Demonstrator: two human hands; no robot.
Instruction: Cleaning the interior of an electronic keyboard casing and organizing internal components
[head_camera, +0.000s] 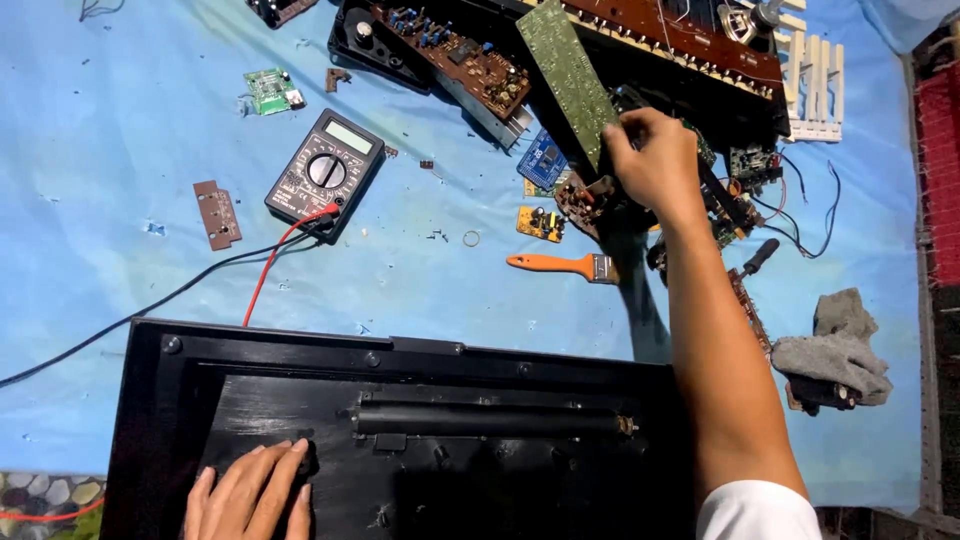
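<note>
My left hand (250, 492) lies flat, fingers apart, on the black plastic casing (420, 440) at the bottom of the view. A black cylindrical bar (490, 420) is fixed inside the casing. My right hand (655, 160) reaches far up and grips the lower end of a long green circuit board (565, 70), which is tilted over a pile of boards and parts. A small blue board (543, 160) and a small yellow board (540, 223) lie just left of that hand.
A black multimeter (325, 175) with red and black leads sits on the blue sheet (120, 130). An orange-handled brush (560, 265), a grey cloth (835, 345), a brown strip board (217, 214), a small green board (270, 90) and a long brown board (660, 35) lie around.
</note>
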